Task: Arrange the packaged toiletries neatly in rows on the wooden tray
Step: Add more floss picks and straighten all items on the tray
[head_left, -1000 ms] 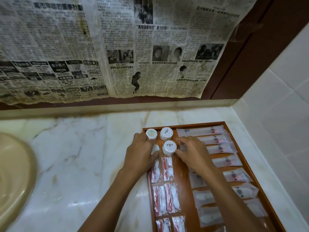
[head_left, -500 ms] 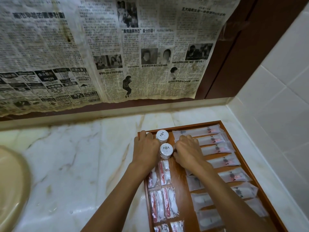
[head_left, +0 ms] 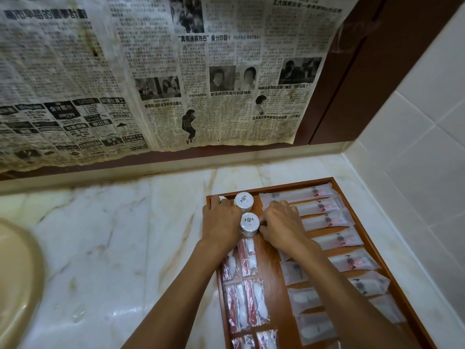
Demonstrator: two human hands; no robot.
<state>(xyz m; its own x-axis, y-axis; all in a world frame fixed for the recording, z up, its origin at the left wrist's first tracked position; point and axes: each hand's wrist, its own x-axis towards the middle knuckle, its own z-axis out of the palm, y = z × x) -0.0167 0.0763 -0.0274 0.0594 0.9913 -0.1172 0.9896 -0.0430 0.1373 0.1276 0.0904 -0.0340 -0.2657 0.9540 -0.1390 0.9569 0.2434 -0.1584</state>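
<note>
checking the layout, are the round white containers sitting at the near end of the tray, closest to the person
No, the round white containers stand at the far left corner of the wooden tray, between the left hand and right hand.

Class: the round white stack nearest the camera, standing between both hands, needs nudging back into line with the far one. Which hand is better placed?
Right. The right hand has its fingers already at the near round stack. The left hand reaches past it to a round pack at the wooden tray's far left corner.
</note>
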